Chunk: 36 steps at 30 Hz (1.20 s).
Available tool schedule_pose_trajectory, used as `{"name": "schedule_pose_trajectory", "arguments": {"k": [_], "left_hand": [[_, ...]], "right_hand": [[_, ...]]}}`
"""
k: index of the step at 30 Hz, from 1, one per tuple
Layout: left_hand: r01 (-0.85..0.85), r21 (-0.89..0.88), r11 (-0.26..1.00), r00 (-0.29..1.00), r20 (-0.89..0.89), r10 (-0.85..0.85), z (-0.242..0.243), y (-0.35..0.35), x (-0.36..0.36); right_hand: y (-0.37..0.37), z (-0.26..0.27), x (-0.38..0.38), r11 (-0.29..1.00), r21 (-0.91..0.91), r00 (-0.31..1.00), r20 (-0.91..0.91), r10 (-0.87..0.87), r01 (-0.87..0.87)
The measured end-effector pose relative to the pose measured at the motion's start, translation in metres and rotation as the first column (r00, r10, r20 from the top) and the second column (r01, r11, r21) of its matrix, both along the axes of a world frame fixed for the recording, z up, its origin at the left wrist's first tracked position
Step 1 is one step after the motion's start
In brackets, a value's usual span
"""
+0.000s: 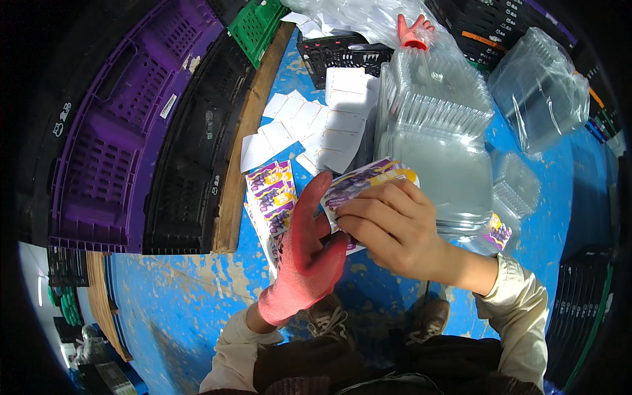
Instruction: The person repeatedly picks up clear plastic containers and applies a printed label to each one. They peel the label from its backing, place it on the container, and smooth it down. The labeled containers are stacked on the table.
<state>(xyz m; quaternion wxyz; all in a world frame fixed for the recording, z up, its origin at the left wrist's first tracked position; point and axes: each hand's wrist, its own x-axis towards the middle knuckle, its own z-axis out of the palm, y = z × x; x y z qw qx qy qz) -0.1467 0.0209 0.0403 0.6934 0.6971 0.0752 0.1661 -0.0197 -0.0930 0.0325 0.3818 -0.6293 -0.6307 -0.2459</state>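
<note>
My left hand (pixel 311 252) wears a red work glove, its thumb and fingers spread around the near left edge of a printed label sheet (pixel 355 185) with grape pictures. Bare fingers of my right hand (pixel 395 227) pinch that sheet's lower part; the exact fingertip contact is partly hidden. Left of the sheet, more grape label strips (pixel 271 197) lie in a pile. Beyond them, white label backing sheets (pixel 301 118) are spread on the blue floor. Nested clear plastic clamshell containers (pixel 434 168) stand just past my right hand.
Purple (pixel 123 108) and black crates (pixel 197 148) line the left, beside a wooden plank (pixel 247 128). A black crate (pixel 345 54) holds papers at the back, near a second red glove (pixel 412 32). Bagged clear containers (pixel 540 94) stand at right, with a labelled clear container (pixel 498 232) nearer.
</note>
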Motion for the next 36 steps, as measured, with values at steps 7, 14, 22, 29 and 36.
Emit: {"name": "schedule_pose_trajectory", "arguments": {"k": [7,14,22,29,36], "left_hand": [[-0.003,-0.006,1.000,0.999,-0.032,0.003,-0.005,0.002,-0.002],[0.075,0.266,0.961,0.997,-0.027,-0.071,-0.004,0.020,0.008],[0.018,-0.093,0.995,0.980,-0.195,-0.036,-0.040,0.030,0.013],[-0.396,-0.046,0.917,0.911,0.104,0.399,-0.039,0.088,0.016],[-0.398,0.838,0.375,0.911,0.310,0.273,-0.046,0.067,0.032]], "right_hand": [[-0.001,-0.007,-0.001,0.999,-0.036,0.999,0.043,0.030,-0.028],[-0.001,-0.008,0.003,0.997,-0.001,0.996,-0.042,0.082,-0.082],[-0.024,0.002,-0.005,0.983,0.046,0.979,-0.089,0.183,-0.180],[-0.093,0.033,0.048,0.942,0.329,0.923,-0.379,0.071,0.062],[-0.132,-0.013,0.063,0.916,0.033,-0.097,-0.992,0.078,0.399]]}}
